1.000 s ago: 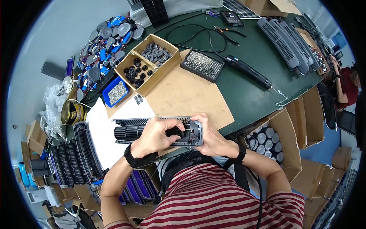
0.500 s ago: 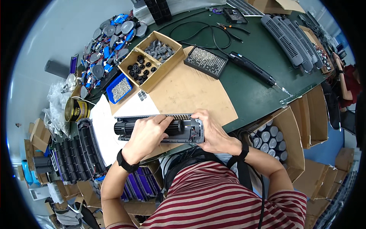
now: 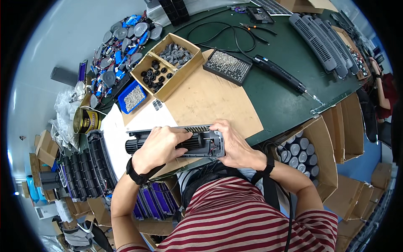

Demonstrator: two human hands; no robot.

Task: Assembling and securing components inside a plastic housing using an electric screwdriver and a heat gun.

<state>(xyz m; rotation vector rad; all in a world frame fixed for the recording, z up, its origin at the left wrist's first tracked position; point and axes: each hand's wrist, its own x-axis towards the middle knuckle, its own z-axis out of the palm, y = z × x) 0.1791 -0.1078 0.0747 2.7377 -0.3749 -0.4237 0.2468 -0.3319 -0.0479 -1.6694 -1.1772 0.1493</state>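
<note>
At the table's near edge a long dark grey plastic housing (image 3: pixel 216 148) lies with its open side up. A black ribbed fan roller (image 3: pixel 133 146) sits lengthwise in it, its left end sticking out slightly past the housing's end. My left hand (image 3: pixel 157 145) is closed over the roller's middle, thumb on the near side and fingers on the far side. With my right hand (image 3: pixel 237 145) I grip the housing's right end, thumb near its top corner. Wires show inside that end. My left hand hides part of the roller.
Beyond lie a cardboard box of small parts (image 3: pixel 184 71), a blue screw tray (image 3: pixel 122 103), a black screw tray (image 3: pixel 237 80), an electric screwdriver (image 3: pixel 279 73) and pliers (image 3: pixel 262 29). Fan rollers (image 3: pixel 86 174) stand at left, a carton of motors (image 3: pixel 329 168) at right. Another person's arm (image 3: pixel 380 88) shows far right.
My left hand has shifted slightly left, with its fingers set differently on the roller. The roller's left end has come a little nearer to me. My right hand keeps its place.
</note>
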